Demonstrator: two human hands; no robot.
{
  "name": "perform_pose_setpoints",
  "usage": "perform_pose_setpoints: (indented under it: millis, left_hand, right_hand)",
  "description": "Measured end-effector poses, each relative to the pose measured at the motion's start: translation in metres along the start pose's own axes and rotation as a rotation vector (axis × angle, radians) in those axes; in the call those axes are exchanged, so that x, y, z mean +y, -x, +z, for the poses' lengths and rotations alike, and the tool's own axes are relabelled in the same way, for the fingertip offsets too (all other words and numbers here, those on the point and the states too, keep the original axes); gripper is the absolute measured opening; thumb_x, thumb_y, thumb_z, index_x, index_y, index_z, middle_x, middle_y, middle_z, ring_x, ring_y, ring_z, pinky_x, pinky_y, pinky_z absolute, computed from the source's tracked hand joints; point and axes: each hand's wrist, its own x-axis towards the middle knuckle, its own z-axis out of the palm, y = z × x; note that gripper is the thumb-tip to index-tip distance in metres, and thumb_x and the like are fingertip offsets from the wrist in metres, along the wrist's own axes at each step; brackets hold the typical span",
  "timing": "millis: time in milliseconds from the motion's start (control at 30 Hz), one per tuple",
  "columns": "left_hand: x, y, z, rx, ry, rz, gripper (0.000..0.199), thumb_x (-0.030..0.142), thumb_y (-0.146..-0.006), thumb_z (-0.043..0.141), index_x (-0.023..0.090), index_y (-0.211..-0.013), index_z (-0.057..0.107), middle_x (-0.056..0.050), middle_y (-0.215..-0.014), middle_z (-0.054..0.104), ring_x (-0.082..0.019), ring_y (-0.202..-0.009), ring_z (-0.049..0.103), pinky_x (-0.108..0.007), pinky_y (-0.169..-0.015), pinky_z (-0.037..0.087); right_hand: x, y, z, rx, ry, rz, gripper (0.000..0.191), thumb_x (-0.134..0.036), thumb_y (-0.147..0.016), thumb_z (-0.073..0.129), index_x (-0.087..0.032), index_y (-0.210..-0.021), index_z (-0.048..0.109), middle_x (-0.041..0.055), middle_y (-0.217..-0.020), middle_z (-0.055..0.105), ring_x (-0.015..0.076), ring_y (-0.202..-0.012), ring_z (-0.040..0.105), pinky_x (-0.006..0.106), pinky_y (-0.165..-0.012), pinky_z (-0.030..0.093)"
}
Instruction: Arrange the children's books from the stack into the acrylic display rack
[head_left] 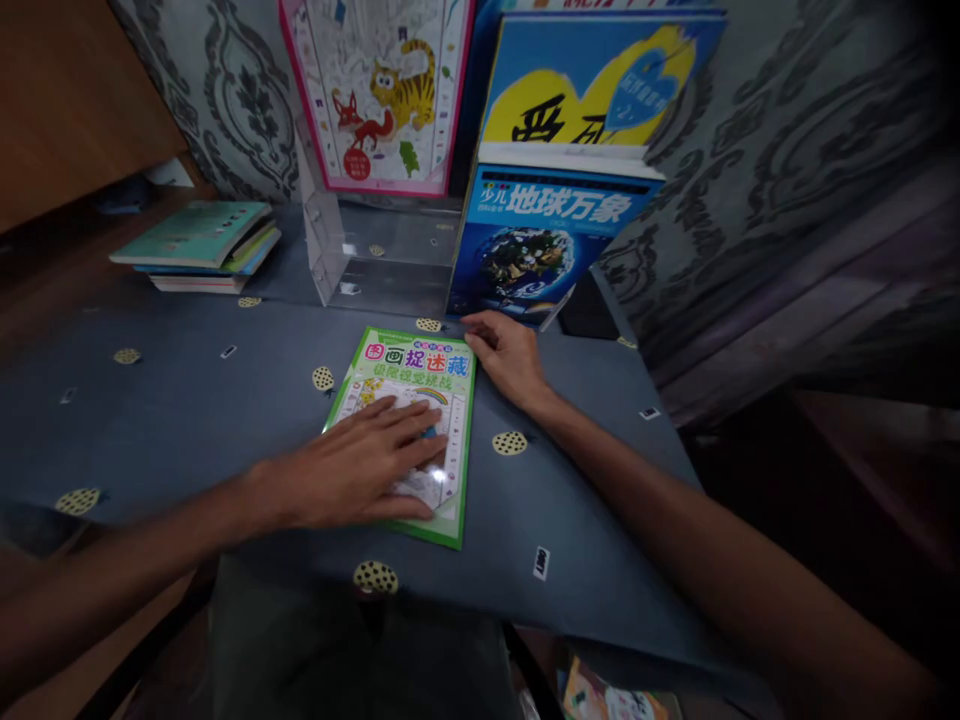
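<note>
A children's picture-puzzle book with a green border [459, 500] lies face up on the table in front of me. My left hand [367, 465] rests flat on its cover, fingers stretched toward the right and thumb apart, hiding much of the lower picture. At the book's upper right corner is my right hand [510, 358], its fingers loosely bent and the thumb a little apart from the forefinger. Those fingertips are close to the bottom edge of an upright blue book with a globe on it [525, 260]. Whether they touch either book is hard to tell.
A clear acrylic stand [390, 265] holds a pink-bordered book [439, 170] at the back. Behind the globe book stands a blue and yellow book [517, 80]. Several stacked books [202, 235] lie back left. The dark tablecloth [187, 400] ends near my lap.
</note>
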Motion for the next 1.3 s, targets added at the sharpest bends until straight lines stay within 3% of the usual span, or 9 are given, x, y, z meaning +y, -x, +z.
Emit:
perform_pose_setpoints:
  millis: [133, 367, 600, 767, 1000, 1300]
  left_hand:
    - [0.020, 0.006, 0.009, 0.039, -0.033, 0.027, 0.073, 0.065, -0.093, 0.048, 0.013, -0.144, 0.043, -0.018, -0.154, 0.046, -0.030, -0.148, 0.035, -0.048, -0.121, 0.027]
    - [0.028, 0.006, 0.018, 0.212, -0.092, 0.111, 0.052, 0.051, -0.097, 0.052, 0.009, -0.127, 0.059, -0.019, -0.135, 0.064, -0.032, -0.131, 0.056, -0.050, -0.109, 0.046]
    - [0.034, 0.010, 0.021, 0.360, -0.074, 0.132, 0.036, 0.039, -0.100, 0.051, 0.010, -0.115, 0.066, -0.015, -0.126, 0.070, -0.029, -0.124, 0.062, -0.046, -0.106, 0.052]
    - [0.034, 0.010, 0.023, 0.416, -0.051, 0.138, 0.032, 0.032, -0.101, 0.049, 0.009, -0.113, 0.067, -0.014, -0.123, 0.072, -0.030, -0.121, 0.065, -0.047, -0.103, 0.054]
    - [0.036, 0.012, 0.025, 0.417, -0.087, 0.110, 0.031, 0.027, -0.101, 0.045, 0.011, -0.116, 0.067, -0.012, -0.123, 0.072, -0.028, -0.121, 0.065, -0.045, -0.105, 0.053]
    - [0.037, 0.016, 0.030, 0.340, -0.071, 0.100, 0.038, 0.035, -0.101, 0.048, 0.008, -0.124, 0.063, -0.017, -0.132, 0.066, -0.031, -0.131, 0.057, -0.048, -0.110, 0.049]
  right_hand:
    - [0.000, -0.001, 0.001, 0.018, 0.063, -0.039, 0.023, -0.015, -0.082, 0.057, -0.019, -0.100, 0.071, 0.0035, -0.087, 0.070, 0.0202, -0.079, 0.066, 0.035, -0.077, 0.055]
    - [0.001, 0.008, -0.002, -0.013, 0.218, -0.059, 0.024, -0.013, -0.086, 0.055, -0.020, -0.104, 0.068, 0.0073, -0.100, 0.072, 0.0234, -0.088, 0.067, 0.039, -0.084, 0.054]
    - [-0.028, 0.057, -0.012, -0.114, 0.271, -0.192, 0.023, -0.018, -0.092, 0.055, -0.022, -0.110, 0.068, 0.0097, -0.116, 0.072, 0.0298, -0.115, 0.059, 0.050, -0.101, 0.045]
    - [-0.049, 0.089, -0.018, -0.210, 0.151, -0.313, 0.022, -0.020, -0.094, 0.053, -0.021, -0.111, 0.067, 0.0096, -0.112, 0.073, 0.0269, -0.112, 0.062, 0.049, -0.099, 0.048]
    - [-0.064, 0.104, -0.023, -0.376, 0.011, -0.361, 0.029, -0.028, -0.098, 0.050, -0.023, -0.122, 0.065, 0.0105, -0.122, 0.069, 0.0245, -0.123, 0.059, 0.050, -0.108, 0.047]
    - [-0.062, 0.108, -0.038, -0.610, 0.034, -0.355, 0.062, -0.042, -0.094, 0.059, -0.022, -0.150, 0.041, 0.0134, -0.155, 0.045, 0.0244, -0.150, 0.032, 0.053, -0.124, 0.023]
